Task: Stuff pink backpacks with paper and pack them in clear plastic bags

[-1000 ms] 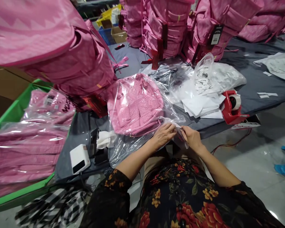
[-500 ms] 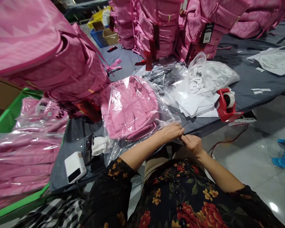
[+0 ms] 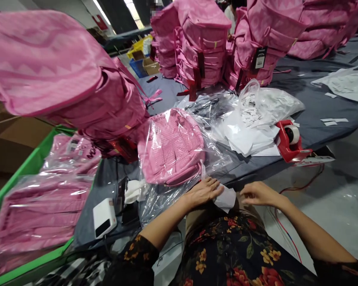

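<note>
At the table's front edge, my left hand [image 3: 205, 190] is palm down, its fingers closed on a small white sheet [image 3: 226, 199] that hangs over my lap. Whether the sheet is paper or thin cloth I cannot tell. To the right of the sheet is my right hand [image 3: 259, 193], its fingers loosely bent and apart with nothing visible in them. Just beyond my left hand lies a pink backpack [image 3: 173, 149] in a clear plastic bag. The bag's loose film spreads over the table edge, close to my left wrist.
Stacked pink backpacks [image 3: 203, 39] stand at the back, with another stack [image 3: 56, 67] at left. A green-rimmed bin [image 3: 32, 159] holds bagged pink goods. White papers [image 3: 241, 137], a red tape dispenser [image 3: 290, 145] and a white power bank [image 3: 104, 217] lie on the table.
My hands were together at the table edge and have parted, the right one moving right. The white sheet now shows beneath my left fingers. The view has tilted up slightly.
</note>
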Tool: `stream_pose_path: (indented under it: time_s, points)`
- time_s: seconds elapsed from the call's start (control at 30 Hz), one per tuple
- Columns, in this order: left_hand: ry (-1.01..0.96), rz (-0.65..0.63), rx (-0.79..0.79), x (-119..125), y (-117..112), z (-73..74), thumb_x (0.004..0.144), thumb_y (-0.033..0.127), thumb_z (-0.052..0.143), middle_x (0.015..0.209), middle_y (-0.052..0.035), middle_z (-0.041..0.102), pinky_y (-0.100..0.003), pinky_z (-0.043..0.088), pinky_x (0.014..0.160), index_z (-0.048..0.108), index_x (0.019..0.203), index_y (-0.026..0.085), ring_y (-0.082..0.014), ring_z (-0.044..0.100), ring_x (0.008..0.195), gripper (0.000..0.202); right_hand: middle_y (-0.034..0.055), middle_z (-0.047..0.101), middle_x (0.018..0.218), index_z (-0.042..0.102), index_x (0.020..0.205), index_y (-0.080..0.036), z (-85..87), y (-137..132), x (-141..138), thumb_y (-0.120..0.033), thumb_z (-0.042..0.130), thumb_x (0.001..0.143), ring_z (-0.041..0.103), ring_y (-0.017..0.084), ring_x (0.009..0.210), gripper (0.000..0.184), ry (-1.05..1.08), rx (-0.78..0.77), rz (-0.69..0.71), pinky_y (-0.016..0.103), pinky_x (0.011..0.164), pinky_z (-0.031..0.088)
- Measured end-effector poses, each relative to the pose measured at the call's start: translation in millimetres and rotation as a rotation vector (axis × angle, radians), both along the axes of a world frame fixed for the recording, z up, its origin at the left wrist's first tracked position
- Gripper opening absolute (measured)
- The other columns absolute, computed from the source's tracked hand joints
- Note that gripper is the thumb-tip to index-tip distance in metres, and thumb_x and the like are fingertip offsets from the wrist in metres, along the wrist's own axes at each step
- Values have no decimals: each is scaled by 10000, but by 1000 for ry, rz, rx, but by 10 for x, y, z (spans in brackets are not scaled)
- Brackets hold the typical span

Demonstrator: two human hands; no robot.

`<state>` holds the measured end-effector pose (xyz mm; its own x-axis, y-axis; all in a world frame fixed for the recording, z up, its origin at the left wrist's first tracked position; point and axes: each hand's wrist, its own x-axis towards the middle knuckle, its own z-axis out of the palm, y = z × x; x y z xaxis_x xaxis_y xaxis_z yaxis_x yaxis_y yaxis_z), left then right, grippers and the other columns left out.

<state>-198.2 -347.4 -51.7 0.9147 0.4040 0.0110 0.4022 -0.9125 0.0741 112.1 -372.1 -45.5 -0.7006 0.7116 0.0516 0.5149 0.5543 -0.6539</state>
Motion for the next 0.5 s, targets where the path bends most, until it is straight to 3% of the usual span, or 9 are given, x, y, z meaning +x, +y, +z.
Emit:
stream_pose_path:
  time_s: [0.07, 0.13, 0.17, 0.23, 0.3, 0.37, 0.43, 0.5]
  points:
    - [-53, -53, -15, -125, -24, 25, 1000, 151, 503, 1426, -160, 622, -423, 451, 1130, 517, 1450, 229, -245, 572, 1355, 457, 84, 734, 1025, 699, 1266, -235, 187, 159, -135, -451, 650, 928, 682, 210, 887, 404, 83, 164, -182, 305, 789, 537]
    - [-147, -77, -44, -230, -45, 77, 1013, 119, 444, 1474, -144, 590, -427, 432, 1172, 481, 1497, 244, -229, 525, 1412, 501, 148, 662, 1277, 593, 1426, -229, 317, 350, -395, -434, 723, 877, 628, 285, 1139, 601, 119, 385, -329, 418, 970, 517]
    - [-211, -64, -63, -274, -58, 102, 1016, 109, 420, 1486, -132, 582, -413, 431, 1180, 460, 1519, 254, -214, 514, 1423, 525, 158, 642, 1311, 584, 1438, -229, 357, 458, -549, -411, 742, 865, 606, 301, 1182, 621, 115, 453, -343, 444, 1003, 499]
    - [-364, 12, -95, -347, -79, 135, 1013, 103, 395, 1481, -120, 589, -378, 464, 1157, 425, 1550, 255, -192, 541, 1399, 559, 135, 697, 1168, 676, 1307, -217, 406, 694, -849, -373, 682, 920, 646, 266, 1072, 417, 155, 446, -316, 391, 940, 518]
    - [-520, 195, -111, -390, -67, 151, 996, 106, 385, 1459, -116, 611, -361, 512, 1107, 409, 1561, 235, -189, 600, 1334, 580, 73, 714, 923, 734, 1100, -201, 456, 940, -1069, -383, 536, 1012, 662, 197, 853, 283, 298, 341, -336, 295, 796, 523]
    - [-631, 467, -135, -381, 16, 179, 980, 119, 372, 1433, -115, 631, -381, 537, 1075, 426, 1551, 208, -206, 642, 1275, 580, 35, 682, 798, 718, 989, -193, 534, 1156, -1183, -442, 435, 1051, 632, 164, 731, 383, 465, 279, -445, 253, 707, 499]
    - [-686, 702, -172, -299, 193, 238, 973, 146, 377, 1366, -126, 672, -420, 544, 1053, 483, 1510, 177, -241, 671, 1212, 548, 33, 670, 779, 699, 962, -188, 628, 1300, -1213, -492, 405, 1054, 621, 162, 705, 433, 554, 335, -557, 250, 692, 488]
    - [-723, 796, -213, -141, 455, 317, 976, 195, 432, 1256, -127, 721, -431, 562, 999, 566, 1437, 168, -264, 698, 1109, 481, 60, 688, 821, 697, 961, -184, 703, 1346, -1196, -484, 380, 1060, 640, 176, 743, 448, 538, 461, -599, 259, 709, 484]
